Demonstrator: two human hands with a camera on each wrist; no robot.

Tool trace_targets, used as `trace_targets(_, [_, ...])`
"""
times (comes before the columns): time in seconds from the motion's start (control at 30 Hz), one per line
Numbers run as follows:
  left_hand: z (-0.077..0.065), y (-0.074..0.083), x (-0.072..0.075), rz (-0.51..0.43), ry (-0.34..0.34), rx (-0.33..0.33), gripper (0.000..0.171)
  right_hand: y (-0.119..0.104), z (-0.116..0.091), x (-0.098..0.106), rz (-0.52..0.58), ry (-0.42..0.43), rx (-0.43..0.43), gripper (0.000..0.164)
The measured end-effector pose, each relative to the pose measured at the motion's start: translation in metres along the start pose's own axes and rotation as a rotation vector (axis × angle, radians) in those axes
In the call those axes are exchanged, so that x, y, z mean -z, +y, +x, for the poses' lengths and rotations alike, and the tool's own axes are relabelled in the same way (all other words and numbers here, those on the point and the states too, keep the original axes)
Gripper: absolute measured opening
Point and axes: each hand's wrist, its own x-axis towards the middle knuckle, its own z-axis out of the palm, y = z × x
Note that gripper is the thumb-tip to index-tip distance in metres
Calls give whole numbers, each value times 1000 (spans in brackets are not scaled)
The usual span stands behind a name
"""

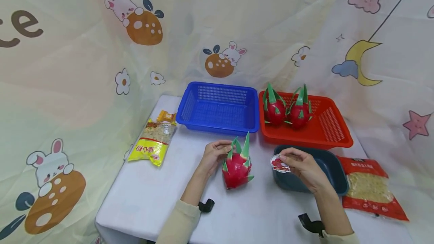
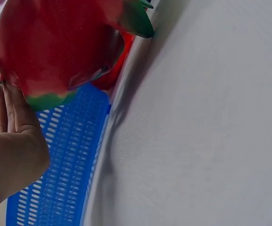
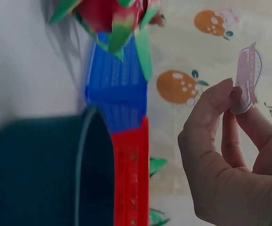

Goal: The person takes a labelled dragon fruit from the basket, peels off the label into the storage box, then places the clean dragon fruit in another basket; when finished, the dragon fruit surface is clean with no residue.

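A red dragon fruit with green leaf tips stands upright near the middle of the table. My left hand grips it by the leaves on its upper left side; in the left wrist view the fruit hides the fingertips. Between thumb and forefinger my right hand pinches a small label sticker with a red fruit picture, held over the left rim of a dark teal basin. Seen in the right wrist view, the label is turned nearly edge-on.
A blue basket stands at the back, beside a red basket holding two more dragon fruits. Yellow food packets lie on the left. A red noodle bag lies right of the basin. Printed cloth hangs behind the table.
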Motion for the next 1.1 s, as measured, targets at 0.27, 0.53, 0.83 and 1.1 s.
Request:
trace_targets(0.27, [0,-1,1,-29,10,13,39,-2,-11,45,-158,161,-4,32])
trace_targets(0.53, [3,-2,3,-68,54,37,25,20,-9,71,-318,235,-81,43])
trace_targets(0.83, [6,-2,4,-89,67,40,24,44,-4,75,-625,238,-162,38])
trace_targets(1.1, [6,-3,7,-72,51,36,32,62,-2,72,-747,175,-128,22])
